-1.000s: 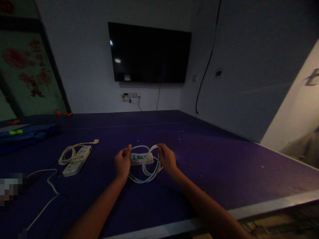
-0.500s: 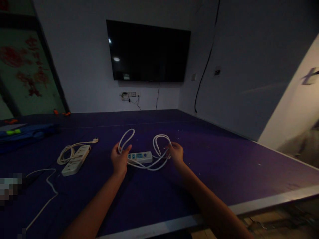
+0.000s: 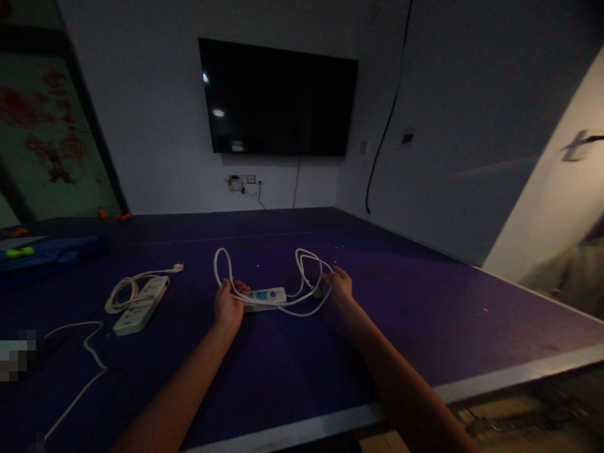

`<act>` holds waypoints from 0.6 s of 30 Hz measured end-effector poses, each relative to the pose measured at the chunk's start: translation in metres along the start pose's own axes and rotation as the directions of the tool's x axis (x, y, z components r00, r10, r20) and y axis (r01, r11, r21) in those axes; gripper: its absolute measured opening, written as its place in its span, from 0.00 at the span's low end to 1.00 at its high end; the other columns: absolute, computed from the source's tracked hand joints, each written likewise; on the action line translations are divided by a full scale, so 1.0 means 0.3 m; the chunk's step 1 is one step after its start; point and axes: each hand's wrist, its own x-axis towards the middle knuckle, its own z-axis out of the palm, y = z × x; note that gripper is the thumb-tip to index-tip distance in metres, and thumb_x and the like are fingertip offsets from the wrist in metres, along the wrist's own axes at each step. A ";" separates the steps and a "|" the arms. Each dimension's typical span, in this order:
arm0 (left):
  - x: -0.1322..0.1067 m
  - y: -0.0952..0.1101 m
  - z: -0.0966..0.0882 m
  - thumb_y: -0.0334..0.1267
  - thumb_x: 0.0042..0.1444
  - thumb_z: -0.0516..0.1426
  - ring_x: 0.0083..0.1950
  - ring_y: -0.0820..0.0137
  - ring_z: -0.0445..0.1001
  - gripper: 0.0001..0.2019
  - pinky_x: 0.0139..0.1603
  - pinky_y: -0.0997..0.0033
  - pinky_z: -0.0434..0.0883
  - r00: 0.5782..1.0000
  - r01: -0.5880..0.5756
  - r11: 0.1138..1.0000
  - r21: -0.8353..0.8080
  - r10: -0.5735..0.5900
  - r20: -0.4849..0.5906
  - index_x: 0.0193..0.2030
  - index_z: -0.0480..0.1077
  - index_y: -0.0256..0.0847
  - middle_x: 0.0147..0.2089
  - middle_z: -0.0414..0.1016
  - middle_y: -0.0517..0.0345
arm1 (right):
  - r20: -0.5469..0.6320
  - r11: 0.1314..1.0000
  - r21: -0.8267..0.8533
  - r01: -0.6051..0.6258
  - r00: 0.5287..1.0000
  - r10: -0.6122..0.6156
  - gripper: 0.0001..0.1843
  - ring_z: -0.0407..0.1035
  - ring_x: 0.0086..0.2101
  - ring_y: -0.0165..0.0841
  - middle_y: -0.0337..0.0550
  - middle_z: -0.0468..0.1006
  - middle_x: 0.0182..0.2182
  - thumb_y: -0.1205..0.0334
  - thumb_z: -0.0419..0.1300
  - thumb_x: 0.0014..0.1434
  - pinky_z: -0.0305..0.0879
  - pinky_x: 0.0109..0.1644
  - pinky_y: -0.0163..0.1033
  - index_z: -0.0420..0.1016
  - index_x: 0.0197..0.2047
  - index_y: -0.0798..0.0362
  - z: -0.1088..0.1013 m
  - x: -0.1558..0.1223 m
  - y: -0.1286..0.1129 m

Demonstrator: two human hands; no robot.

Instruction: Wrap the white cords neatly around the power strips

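Note:
A white power strip [image 3: 267, 297] with blue socket faces lies on the purple tabletop in front of me. Its white cord [image 3: 302, 314] is looped in the air above and around it. My left hand [image 3: 229, 303] is closed on the cord at the strip's left end, with one loop standing up over the thumb. On the right, my right hand [image 3: 338, 286] pinches the cord's other loops. The strip's left end is partly hidden by my left hand.
Another white power strip [image 3: 141, 307] with a coiled cord and plug [image 3: 178, 268] lies to the left. A thin white cable [image 3: 94, 355] runs nearby. Blue cloth [image 3: 70, 250] lies at the far left. The table's pale front edge [image 3: 325, 423] is close to me.
My left hand has turned, and its cord loop now leans further left. My right hand has shifted slightly right and up, drawing the cord loops wider.

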 end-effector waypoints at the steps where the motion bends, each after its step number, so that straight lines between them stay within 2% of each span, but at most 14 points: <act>1: 0.000 0.002 0.002 0.35 0.63 0.45 0.22 0.76 0.68 0.14 0.31 0.72 0.70 1.000 0.029 1.000 -0.012 -0.029 -0.004 0.26 0.61 0.38 0.20 0.64 0.63 | 0.016 0.999 -0.031 0.007 1.000 -0.006 0.13 0.72 0.25 0.29 0.37 0.70 0.26 0.68 0.58 0.44 0.73 0.31 0.36 0.68 0.37 0.54 -0.001 0.002 0.006; 5: -0.003 0.007 0.005 0.35 0.63 0.44 0.23 0.75 0.69 0.16 0.33 0.70 0.71 0.996 0.092 0.995 -0.046 -0.092 -0.011 0.25 0.62 0.38 0.21 0.66 0.61 | 0.078 0.978 -0.195 0.068 0.996 -0.054 0.14 0.72 0.27 0.32 0.41 0.74 0.27 0.65 0.58 0.44 0.72 0.33 0.39 0.72 0.38 0.56 -0.005 -0.001 0.020; 10: -0.013 0.004 0.008 0.35 0.63 0.44 0.24 0.75 0.70 0.16 0.35 0.69 0.72 0.995 0.102 0.993 -0.062 -0.102 0.005 0.26 0.64 0.38 0.22 0.68 0.60 | 0.135 0.897 -0.393 0.203 0.978 -0.162 0.13 0.72 0.41 0.39 0.47 0.78 0.36 0.63 0.60 0.43 0.65 0.49 0.46 0.76 0.35 0.55 -0.017 -0.015 0.008; 18: -0.004 -0.005 0.002 0.36 0.63 0.46 0.23 0.74 0.70 0.14 0.33 0.68 0.72 0.997 0.078 0.996 -0.047 -0.076 0.033 0.27 0.64 0.38 0.22 0.68 0.60 | 0.209 0.782 -0.532 0.325 0.945 -0.251 0.13 0.73 0.39 0.39 0.46 0.79 0.36 0.62 0.57 0.46 0.66 0.47 0.45 0.78 0.35 0.53 -0.013 -0.036 -0.006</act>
